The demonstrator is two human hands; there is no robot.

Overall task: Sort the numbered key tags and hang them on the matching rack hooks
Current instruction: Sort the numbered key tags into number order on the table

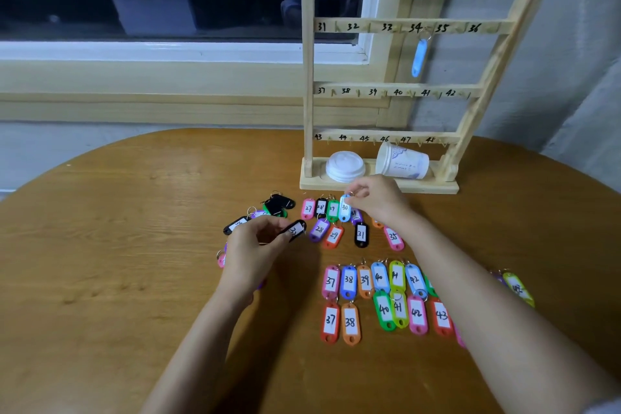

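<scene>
Head view: my left hand [252, 247] pinched a black tag [297, 229]; my right hand [376, 198] pinched blue tag 30 [344, 209] by its ring [350, 194].

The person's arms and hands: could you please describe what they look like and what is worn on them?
The left hand and right hand wear no gloves, rings or watch that I can see, and both forearms are uncovered. A sliver of pale grey cloth, perhaps a sleeve, shows near the right elbow.
</scene>
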